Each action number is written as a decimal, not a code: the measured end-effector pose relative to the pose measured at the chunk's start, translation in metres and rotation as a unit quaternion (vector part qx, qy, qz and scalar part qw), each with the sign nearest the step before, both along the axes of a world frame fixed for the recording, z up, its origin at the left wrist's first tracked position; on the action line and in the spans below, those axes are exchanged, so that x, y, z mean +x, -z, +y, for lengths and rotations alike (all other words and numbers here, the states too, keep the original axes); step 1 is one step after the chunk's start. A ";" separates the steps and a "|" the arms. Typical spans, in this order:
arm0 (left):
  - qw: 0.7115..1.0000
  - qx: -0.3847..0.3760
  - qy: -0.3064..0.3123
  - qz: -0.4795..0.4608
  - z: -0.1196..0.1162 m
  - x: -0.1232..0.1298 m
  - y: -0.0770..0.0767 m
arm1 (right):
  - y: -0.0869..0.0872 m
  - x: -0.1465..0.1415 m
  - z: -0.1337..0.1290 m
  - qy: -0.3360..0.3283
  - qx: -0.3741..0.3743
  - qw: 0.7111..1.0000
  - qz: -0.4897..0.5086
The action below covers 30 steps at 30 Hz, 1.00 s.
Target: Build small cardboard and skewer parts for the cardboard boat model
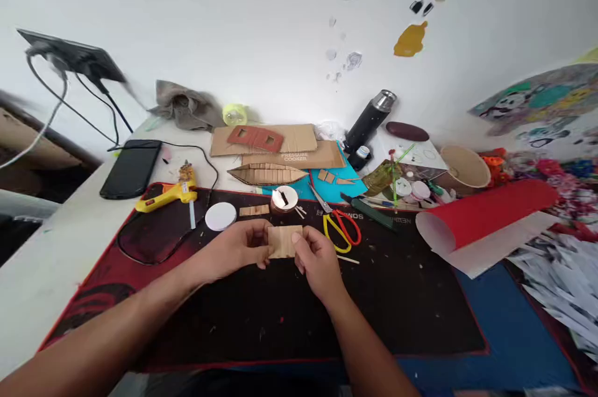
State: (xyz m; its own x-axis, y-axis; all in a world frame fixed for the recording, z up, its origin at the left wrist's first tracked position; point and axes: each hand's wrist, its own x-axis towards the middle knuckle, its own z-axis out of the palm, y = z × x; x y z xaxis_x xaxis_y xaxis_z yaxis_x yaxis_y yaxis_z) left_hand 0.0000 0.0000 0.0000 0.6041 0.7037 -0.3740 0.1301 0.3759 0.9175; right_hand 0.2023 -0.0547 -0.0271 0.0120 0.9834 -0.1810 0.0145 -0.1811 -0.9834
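Observation:
Between my two hands is a small rectangular piece of cardboard (281, 241), held just above the dark mat. My left hand (243, 244) pinches its left edge between thumb and fingers. At the right edge, my right hand (317, 258) grips it with the thumb lying on the front face. Just beyond them are a narrow cardboard strip (254, 210), a round container with a white lid (284, 199) bearing a small black piece, and a white disc (220, 216). Scissors (336, 222) with yellow and red handles lie to the right of my right hand.
A yellow glue gun (168, 196) with its cord lies at left, near a black phone (131, 167). Behind are a boat-shaped cardboard piece (267, 174), cardboard sheets (299, 135) and a black flask (369, 123). A green cutter (371, 212) and red paper roll (495, 213) lie rightward.

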 end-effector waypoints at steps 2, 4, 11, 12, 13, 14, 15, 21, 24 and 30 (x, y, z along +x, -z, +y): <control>1.000 -0.002 0.000 -0.011 0.000 0.000 0.000 | 0.000 0.000 0.002 0.001 -0.005 1.000 0.007; 1.000 0.000 -0.001 -0.011 0.000 0.000 0.000 | 0.000 0.000 0.003 0.001 -0.008 1.000 0.012; 1.000 0.005 -0.015 0.023 0.000 -0.002 -0.001 | -0.002 -0.001 0.003 -0.003 -0.010 1.000 0.009; 1.000 0.003 -0.017 0.023 0.000 -0.002 -0.001 | -0.002 -0.001 0.003 -0.005 -0.010 1.000 0.008; 1.000 0.003 -0.019 0.021 0.000 -0.002 -0.002 | -0.002 -0.001 0.003 -0.005 -0.010 1.000 0.007; 1.000 0.004 -0.021 0.020 0.000 -0.002 -0.002 | -0.002 -0.002 0.003 -0.005 -0.010 1.000 0.008; 1.000 0.006 -0.023 0.018 0.000 -0.001 -0.002 | -0.002 -0.002 0.002 -0.003 -0.010 1.000 0.009; 0.999 0.009 -0.025 0.023 0.001 0.001 0.000 | -0.002 -0.002 0.003 -0.003 -0.015 1.000 0.014; 0.999 0.017 -0.010 0.032 0.002 -0.001 -0.001 | -0.002 -0.002 0.004 -0.002 -0.019 1.000 0.010; 0.988 0.107 -0.047 0.097 0.002 -0.007 -0.001 | 0.003 0.001 0.002 -0.026 0.001 0.998 -0.057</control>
